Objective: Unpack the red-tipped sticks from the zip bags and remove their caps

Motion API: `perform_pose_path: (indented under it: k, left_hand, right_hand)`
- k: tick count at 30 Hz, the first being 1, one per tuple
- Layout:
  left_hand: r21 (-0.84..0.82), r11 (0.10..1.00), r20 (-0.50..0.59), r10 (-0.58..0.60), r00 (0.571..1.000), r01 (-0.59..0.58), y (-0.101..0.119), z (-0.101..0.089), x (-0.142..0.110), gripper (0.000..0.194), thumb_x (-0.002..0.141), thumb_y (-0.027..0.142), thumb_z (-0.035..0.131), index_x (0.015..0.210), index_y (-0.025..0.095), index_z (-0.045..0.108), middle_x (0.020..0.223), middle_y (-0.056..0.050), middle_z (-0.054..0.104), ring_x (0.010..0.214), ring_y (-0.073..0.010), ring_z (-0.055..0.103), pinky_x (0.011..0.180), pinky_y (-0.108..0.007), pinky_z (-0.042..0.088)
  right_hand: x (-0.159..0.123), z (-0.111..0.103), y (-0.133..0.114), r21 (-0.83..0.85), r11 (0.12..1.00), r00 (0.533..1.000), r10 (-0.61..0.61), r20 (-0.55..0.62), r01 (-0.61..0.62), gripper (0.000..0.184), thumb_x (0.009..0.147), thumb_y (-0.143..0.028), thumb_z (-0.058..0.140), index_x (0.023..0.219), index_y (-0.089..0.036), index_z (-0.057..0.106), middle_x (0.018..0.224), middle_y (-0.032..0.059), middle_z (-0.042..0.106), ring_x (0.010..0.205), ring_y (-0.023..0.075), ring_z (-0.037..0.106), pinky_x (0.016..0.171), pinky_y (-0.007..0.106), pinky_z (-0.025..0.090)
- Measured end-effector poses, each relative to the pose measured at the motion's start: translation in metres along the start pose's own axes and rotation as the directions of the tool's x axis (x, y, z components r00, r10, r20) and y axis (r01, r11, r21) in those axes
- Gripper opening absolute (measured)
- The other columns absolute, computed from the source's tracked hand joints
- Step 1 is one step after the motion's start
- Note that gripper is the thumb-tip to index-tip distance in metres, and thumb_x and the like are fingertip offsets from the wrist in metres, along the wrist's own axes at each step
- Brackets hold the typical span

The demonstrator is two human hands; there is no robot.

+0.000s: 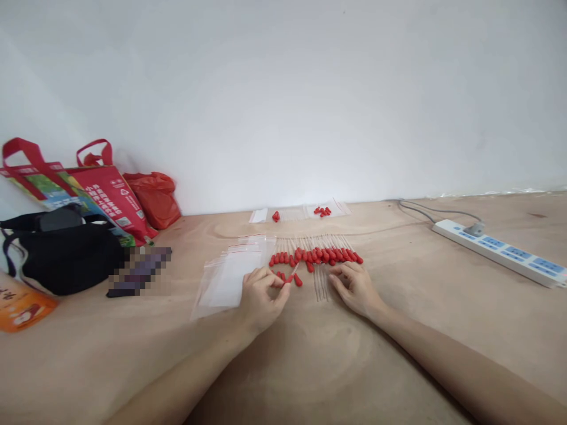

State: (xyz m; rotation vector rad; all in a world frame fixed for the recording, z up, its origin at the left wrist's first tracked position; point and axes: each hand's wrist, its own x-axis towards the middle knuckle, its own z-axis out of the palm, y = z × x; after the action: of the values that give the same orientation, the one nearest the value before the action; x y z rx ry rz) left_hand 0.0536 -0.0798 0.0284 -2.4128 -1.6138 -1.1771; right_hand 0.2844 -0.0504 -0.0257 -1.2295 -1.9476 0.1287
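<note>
My left hand (264, 298) is closed in a pinch on a dropper (290, 278), its red rubber bulb at the fingertips and a short length of clear tube pointing up to the right. To the right, my right hand (354, 286) rests low on the table, fingers bent and thumb slightly apart. Its fingertips are beside several loose thin glass tubes (319, 286). A loose red bulb (298, 280) lies between the hands. Just beyond them is a row of droppers (330, 255), red bulbs facing me and clear tubes pointing to the wall.
Clear zip bags (225, 280) overlap left of the row. Farther back, more bags hold red bulbs (322, 211). A white power strip (500, 251) with a grey cable lies right. At left are a red shopping bag (110, 198), a red plastic bag (155, 198), and a black bag (73, 254).
</note>
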Motion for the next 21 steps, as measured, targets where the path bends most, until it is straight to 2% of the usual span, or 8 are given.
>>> perform_pose_path:
  k: [3, 6, 10, 13, 16, 18, 21]
  left_hand:
    - [-0.019, 0.997, -0.026, 0.070, 0.997, -0.070, -0.008, -0.013, -0.017, 0.021, 0.076, 0.029, 0.052, 0.058, 0.019, 0.057, 0.058, 0.001, 0.051, 0.061, -0.0135, 0.050, 0.066, -0.031, 0.039]
    - [-0.031, 0.981, -0.006, 0.191, 0.982, -0.191, -0.017, -0.016, -0.025, 0.017, 0.078, 0.028, 0.052, 0.066, 0.019, 0.060, 0.061, 0.001, 0.051, 0.062, -0.0133, 0.049, 0.064, -0.030, 0.039]
    - [-0.077, 0.916, 0.051, 0.399, 0.916, -0.394, -0.024, -0.006, -0.018, 0.014, 0.080, 0.027, 0.052, 0.073, 0.019, 0.061, 0.065, -0.001, 0.052, 0.066, -0.0137, 0.049, 0.065, -0.029, 0.039]
    - [-0.111, 0.862, 0.067, 0.504, 0.861, -0.495, -0.026, 0.004, -0.010, 0.015, 0.082, 0.026, 0.051, 0.076, 0.019, 0.062, 0.066, -0.002, 0.053, 0.068, -0.0140, 0.049, 0.068, -0.030, 0.039]
    - [-0.140, 0.853, 0.094, 0.517, 0.851, -0.503, -0.027, 0.010, -0.005, 0.016, 0.083, 0.027, 0.049, 0.078, 0.019, 0.061, 0.067, -0.002, 0.053, 0.070, -0.0144, 0.049, 0.070, -0.030, 0.039]
    - [-0.149, 0.878, 0.118, 0.472, 0.874, -0.454, -0.027, 0.012, -0.004, 0.016, 0.084, 0.028, 0.048, 0.080, 0.020, 0.061, 0.070, -0.003, 0.054, 0.072, -0.0151, 0.050, 0.071, -0.031, 0.040]
    - [-0.162, 0.913, 0.123, 0.395, 0.910, -0.374, -0.026, 0.015, -0.004, 0.022, 0.081, 0.032, 0.050, 0.096, 0.019, 0.059, 0.085, -0.007, 0.056, 0.083, -0.0181, 0.051, 0.077, -0.034, 0.041]
  right_hand:
    - [0.000, -0.001, -0.002, -0.002, 0.999, 0.998, -0.044, -0.054, 0.044, 0.019, 0.081, -0.028, 0.046, 0.091, -0.019, 0.059, 0.084, 0.0069, 0.061, 0.079, 0.0188, 0.056, 0.073, 0.035, 0.041]
    - [-0.001, -0.004, -0.009, -0.042, 0.988, 0.986, -0.153, -0.072, 0.150, 0.028, 0.082, -0.031, 0.048, 0.106, -0.020, 0.056, 0.098, 0.0096, 0.059, 0.092, 0.0210, 0.053, 0.079, 0.037, 0.040]
    - [-0.003, -0.009, -0.021, -0.133, 0.931, 0.941, -0.338, 0.025, 0.339, 0.035, 0.083, -0.033, 0.048, 0.117, -0.025, 0.051, 0.117, 0.0095, 0.051, 0.106, 0.0224, 0.046, 0.086, 0.041, 0.035]
    - [-0.003, -0.010, -0.025, -0.167, 0.889, 0.904, -0.422, 0.069, 0.427, 0.029, 0.084, -0.029, 0.047, 0.113, -0.027, 0.054, 0.115, 0.0069, 0.054, 0.105, 0.0207, 0.046, 0.089, 0.043, 0.031]
    - [-0.002, -0.008, -0.026, -0.164, 0.881, 0.896, -0.435, 0.090, 0.444, 0.024, 0.084, -0.028, 0.048, 0.106, -0.028, 0.058, 0.102, 0.0044, 0.061, 0.098, 0.0186, 0.049, 0.090, 0.043, 0.028]
    - [-0.002, -0.007, -0.025, -0.158, 0.885, 0.899, -0.429, 0.090, 0.438, 0.021, 0.084, -0.027, 0.049, 0.101, -0.027, 0.061, 0.091, 0.0031, 0.063, 0.091, 0.0174, 0.051, 0.089, 0.042, 0.028]
    - [-0.002, -0.005, -0.025, -0.163, 0.884, 0.899, -0.431, 0.075, 0.438, 0.020, 0.084, -0.027, 0.049, 0.099, -0.026, 0.062, 0.073, 0.0011, 0.062, 0.078, 0.0156, 0.051, 0.087, 0.042, 0.030]
